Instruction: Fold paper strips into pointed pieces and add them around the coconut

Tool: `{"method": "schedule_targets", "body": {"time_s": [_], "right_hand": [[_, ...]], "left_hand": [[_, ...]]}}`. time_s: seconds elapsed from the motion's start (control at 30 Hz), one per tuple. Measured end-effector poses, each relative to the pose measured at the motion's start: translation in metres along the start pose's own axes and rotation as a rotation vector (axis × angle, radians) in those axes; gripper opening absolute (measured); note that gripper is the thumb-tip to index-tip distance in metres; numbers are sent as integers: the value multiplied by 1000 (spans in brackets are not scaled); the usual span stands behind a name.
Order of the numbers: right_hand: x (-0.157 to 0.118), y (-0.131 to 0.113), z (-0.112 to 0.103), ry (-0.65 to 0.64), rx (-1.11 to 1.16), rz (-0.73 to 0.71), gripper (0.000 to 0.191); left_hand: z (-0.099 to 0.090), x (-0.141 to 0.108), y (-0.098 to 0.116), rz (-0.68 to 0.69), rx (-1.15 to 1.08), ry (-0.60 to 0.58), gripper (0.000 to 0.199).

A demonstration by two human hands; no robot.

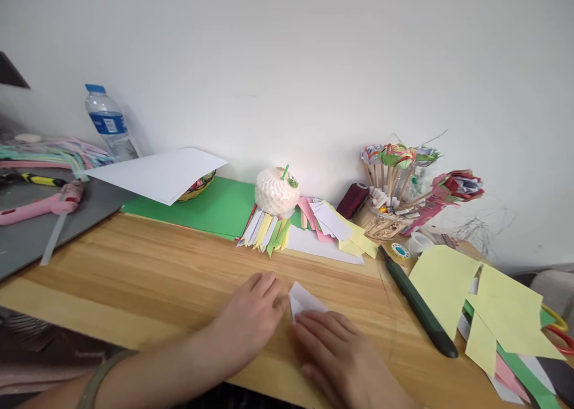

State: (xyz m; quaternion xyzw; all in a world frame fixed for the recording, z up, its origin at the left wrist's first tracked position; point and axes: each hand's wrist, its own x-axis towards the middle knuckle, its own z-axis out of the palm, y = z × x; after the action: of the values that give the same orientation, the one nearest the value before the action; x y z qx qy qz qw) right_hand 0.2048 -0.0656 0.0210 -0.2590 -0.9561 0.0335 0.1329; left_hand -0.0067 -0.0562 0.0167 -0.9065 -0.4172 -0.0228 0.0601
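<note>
A small folded piece of white paper (307, 299) lies on the wooden table near its front edge. My right hand (334, 349) rests flat over the lower part of it, fingers stretched out, hiding that part. Just left of the paper is my left hand (256, 313), its fingers curled in and the thumb close to the paper's left edge. I see nothing between its fingers. Behind the hands stands a round white folded-paper piece (275, 192) with a green stem. Small folded white, yellow and green paper strips (265, 231) lie before it.
Right of my hands lie a dark green utility knife (417, 301) and yellow paper sheets (506, 307). A patterned pot (381, 222) holds paper flowers at the back. Left are green paper (215, 208), white sheets (161, 173), a water bottle (107, 122) and a pink glue gun (54, 205).
</note>
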Motion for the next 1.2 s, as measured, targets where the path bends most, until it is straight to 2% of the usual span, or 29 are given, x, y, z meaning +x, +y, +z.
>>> {"method": "schedule_targets", "body": {"time_s": [0.07,0.17,0.3,0.43,0.5,0.6,0.8,1.0,1.2], "right_hand": [[10,-8,5,-60,46,-16,48],[23,-13,13,-103,72,58,61],[28,-8,15,-93,92,128,54],[20,1,9,-27,155,147,38],[18,7,6,44,200,269,30],[22,21,4,136,211,577,30],[38,54,11,131,222,781,19],[40,55,17,113,152,774,13],[32,43,23,154,-72,607,18]], "left_hand": [[-6,8,-9,30,-41,17,21],[-5,18,-20,54,-62,64,14],[5,27,-32,144,-82,92,9],[15,30,-38,256,-112,136,12],[18,30,-38,294,-108,165,14],[21,31,-34,307,-88,205,19],[22,39,-26,304,-85,238,21],[21,44,-32,302,-159,268,17],[32,60,-44,300,-207,311,19]]}}
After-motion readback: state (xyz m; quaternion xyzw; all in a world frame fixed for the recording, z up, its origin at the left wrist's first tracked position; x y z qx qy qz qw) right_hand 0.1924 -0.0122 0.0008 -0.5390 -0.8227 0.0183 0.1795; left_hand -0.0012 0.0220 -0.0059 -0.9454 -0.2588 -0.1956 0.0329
